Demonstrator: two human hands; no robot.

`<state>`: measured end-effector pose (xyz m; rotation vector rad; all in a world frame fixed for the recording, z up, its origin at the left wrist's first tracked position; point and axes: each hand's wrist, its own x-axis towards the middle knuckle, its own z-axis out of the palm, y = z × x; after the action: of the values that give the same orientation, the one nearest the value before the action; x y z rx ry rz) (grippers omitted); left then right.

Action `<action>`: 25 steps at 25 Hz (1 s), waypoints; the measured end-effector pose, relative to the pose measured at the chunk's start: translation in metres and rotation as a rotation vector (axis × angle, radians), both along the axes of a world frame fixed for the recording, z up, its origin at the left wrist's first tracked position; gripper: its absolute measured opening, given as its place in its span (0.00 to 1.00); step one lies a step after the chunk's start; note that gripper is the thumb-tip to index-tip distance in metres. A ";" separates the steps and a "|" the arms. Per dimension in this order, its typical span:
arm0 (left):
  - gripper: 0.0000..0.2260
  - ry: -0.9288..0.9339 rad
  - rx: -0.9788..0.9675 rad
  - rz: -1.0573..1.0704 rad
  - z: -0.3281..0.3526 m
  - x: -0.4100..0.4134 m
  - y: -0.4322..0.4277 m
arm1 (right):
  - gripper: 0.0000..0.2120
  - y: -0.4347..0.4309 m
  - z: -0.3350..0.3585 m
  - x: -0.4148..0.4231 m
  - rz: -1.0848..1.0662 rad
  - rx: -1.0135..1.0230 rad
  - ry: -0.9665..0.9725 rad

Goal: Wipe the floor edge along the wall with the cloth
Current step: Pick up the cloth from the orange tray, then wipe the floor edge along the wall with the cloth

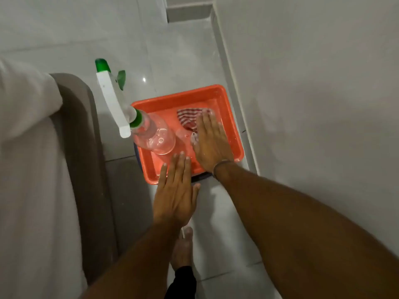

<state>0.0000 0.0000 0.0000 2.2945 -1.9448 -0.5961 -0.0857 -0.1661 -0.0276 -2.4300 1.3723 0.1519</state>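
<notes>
from the head view we had not yet begun wiping. the red-and-white striped cloth (189,118) lay inside the shallow orange plastic tub (234,130), which sat on the pale tiled floor (179,61) just beside the white wall skirting (235,83). our right hand (210,143) was spread flat over the tub, fingers wide, fingertips touching the cloth's edge but gripping nothing. our left hand (176,193) hovered at the tub's near rim, fingers straight and close together, empty. a clear spray bottle with a green-and-white trigger head (155,132) stood in the tub's left side. we judged everything was left: lifting the cloth out, then wiping along the skirting.
</notes>
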 end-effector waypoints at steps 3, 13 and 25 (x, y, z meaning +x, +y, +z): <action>0.32 0.057 0.032 0.056 -0.026 0.009 -0.002 | 0.35 -0.016 -0.027 0.018 -0.001 0.046 0.054; 0.33 0.005 -0.018 0.048 -0.037 0.008 -0.004 | 0.28 -0.026 -0.029 0.025 0.082 -0.008 0.139; 0.35 -0.098 -0.014 0.070 0.022 -0.074 0.078 | 0.28 0.081 0.100 -0.090 -0.054 -0.245 -0.256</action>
<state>-0.0738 0.0779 0.0221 2.4155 -1.8926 -0.4696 -0.1755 -0.0854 0.0723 -2.4936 1.4058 -0.3490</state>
